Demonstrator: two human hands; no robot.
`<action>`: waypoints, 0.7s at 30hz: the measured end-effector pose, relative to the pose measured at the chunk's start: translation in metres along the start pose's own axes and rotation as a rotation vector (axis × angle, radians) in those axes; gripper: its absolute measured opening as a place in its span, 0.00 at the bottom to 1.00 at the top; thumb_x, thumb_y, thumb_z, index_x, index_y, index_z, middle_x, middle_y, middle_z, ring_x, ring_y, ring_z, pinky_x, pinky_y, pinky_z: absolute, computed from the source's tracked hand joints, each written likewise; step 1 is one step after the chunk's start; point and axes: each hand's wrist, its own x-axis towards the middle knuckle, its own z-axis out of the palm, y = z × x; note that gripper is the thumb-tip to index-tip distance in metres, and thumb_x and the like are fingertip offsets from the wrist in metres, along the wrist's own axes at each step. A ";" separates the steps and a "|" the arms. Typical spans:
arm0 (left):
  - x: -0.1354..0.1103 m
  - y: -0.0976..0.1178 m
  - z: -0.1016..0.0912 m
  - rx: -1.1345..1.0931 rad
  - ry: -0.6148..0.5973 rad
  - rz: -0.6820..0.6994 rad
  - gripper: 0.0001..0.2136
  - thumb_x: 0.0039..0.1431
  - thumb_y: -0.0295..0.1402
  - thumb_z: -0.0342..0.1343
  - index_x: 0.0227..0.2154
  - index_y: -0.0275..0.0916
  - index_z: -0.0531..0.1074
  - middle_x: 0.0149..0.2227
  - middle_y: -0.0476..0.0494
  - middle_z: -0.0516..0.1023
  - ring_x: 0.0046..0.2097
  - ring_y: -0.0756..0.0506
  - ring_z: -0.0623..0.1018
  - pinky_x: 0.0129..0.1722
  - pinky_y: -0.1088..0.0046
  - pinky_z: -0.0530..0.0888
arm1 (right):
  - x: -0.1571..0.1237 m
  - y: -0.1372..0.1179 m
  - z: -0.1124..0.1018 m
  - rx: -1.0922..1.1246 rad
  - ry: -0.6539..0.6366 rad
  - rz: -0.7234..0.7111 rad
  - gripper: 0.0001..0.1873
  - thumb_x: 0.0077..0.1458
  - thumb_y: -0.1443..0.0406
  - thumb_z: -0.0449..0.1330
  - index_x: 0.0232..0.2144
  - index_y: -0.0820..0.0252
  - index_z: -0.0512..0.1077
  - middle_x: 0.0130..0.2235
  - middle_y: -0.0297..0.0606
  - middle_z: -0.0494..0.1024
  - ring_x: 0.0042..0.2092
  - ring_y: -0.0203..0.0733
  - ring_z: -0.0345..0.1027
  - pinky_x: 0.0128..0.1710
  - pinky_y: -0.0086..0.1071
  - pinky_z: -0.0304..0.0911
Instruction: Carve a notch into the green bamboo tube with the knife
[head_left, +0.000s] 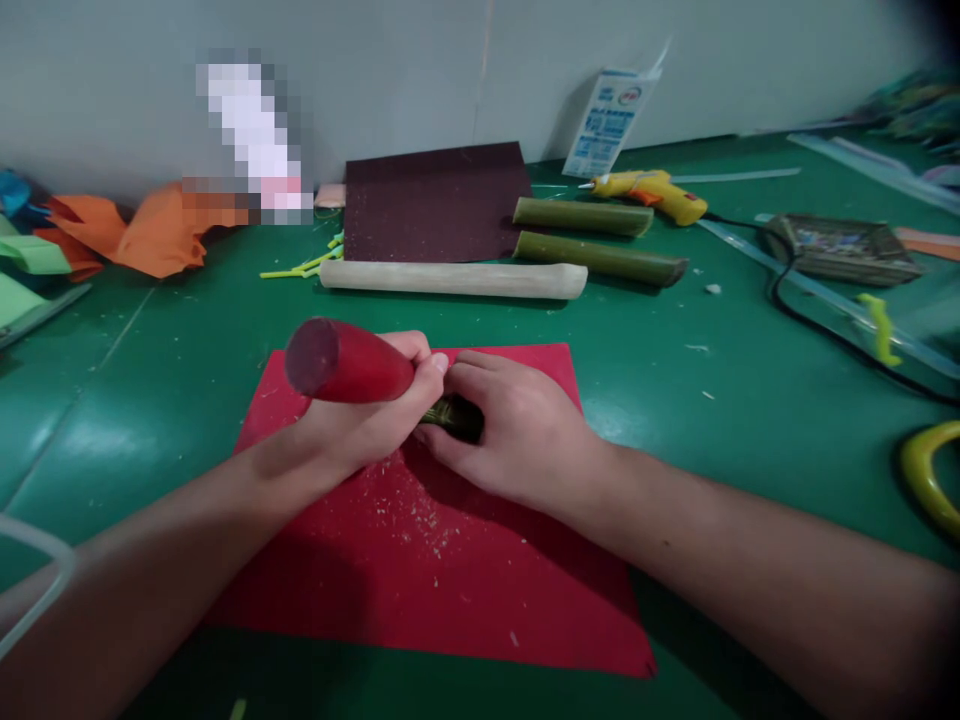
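My left hand (367, 415) is wrapped round a thick red handle (341, 362) whose butt end points up and to the left. Its working end is hidden between my hands. My right hand (517, 430) is closed over a small dark green piece (456, 415), probably bamboo, and presses it down on a red mat (450, 560). Only a short bit of that piece shows between thumb and fingers. Pale shavings (416, 510) lie scattered on the mat just in front of my hands.
Behind the mat lie a pale wooden stick (454, 279), two green bamboo lengths (600, 258) and a dark maroon sheet (435, 200). A yellow glue gun (652, 192) with its black cord (817, 320) sits at the back right. Orange paper scraps (142, 235) lie at the left.
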 end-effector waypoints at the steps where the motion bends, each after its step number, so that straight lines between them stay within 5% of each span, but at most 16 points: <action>1: 0.000 0.000 -0.001 -0.003 -0.007 0.002 0.16 0.59 0.34 0.51 0.17 0.38 0.59 0.19 0.52 0.62 0.23 0.52 0.62 0.22 0.75 0.58 | 0.000 0.000 -0.001 0.030 -0.007 0.006 0.10 0.53 0.61 0.59 0.34 0.62 0.74 0.34 0.39 0.75 0.36 0.41 0.67 0.33 0.32 0.57; 4: -0.002 0.000 -0.001 -0.068 -0.002 -0.018 0.16 0.56 0.32 0.51 0.15 0.39 0.58 0.17 0.52 0.59 0.22 0.52 0.60 0.21 0.74 0.58 | 0.001 0.002 -0.002 0.068 -0.016 0.007 0.10 0.53 0.61 0.60 0.34 0.62 0.74 0.33 0.38 0.75 0.35 0.39 0.66 0.32 0.31 0.57; 9: -0.002 -0.003 0.003 -0.237 0.198 -0.065 0.17 0.55 0.31 0.52 0.14 0.39 0.56 0.16 0.53 0.56 0.22 0.53 0.57 0.22 0.75 0.59 | 0.000 0.002 -0.001 -0.004 0.013 0.002 0.10 0.51 0.61 0.61 0.31 0.62 0.73 0.32 0.37 0.73 0.32 0.38 0.63 0.30 0.31 0.55; 15: -0.001 -0.008 0.005 -0.081 0.094 -0.055 0.16 0.59 0.35 0.52 0.18 0.39 0.58 0.20 0.53 0.58 0.24 0.52 0.61 0.23 0.75 0.59 | 0.001 0.001 0.001 -0.051 0.019 -0.015 0.10 0.51 0.60 0.62 0.32 0.62 0.72 0.33 0.38 0.74 0.36 0.41 0.64 0.33 0.33 0.56; 21: -0.002 -0.007 0.005 -0.020 0.138 -0.056 0.15 0.59 0.33 0.52 0.18 0.39 0.59 0.20 0.53 0.59 0.25 0.52 0.62 0.24 0.76 0.61 | 0.001 0.003 0.001 -0.064 0.049 -0.080 0.10 0.50 0.61 0.63 0.32 0.63 0.73 0.33 0.38 0.74 0.37 0.41 0.63 0.35 0.34 0.57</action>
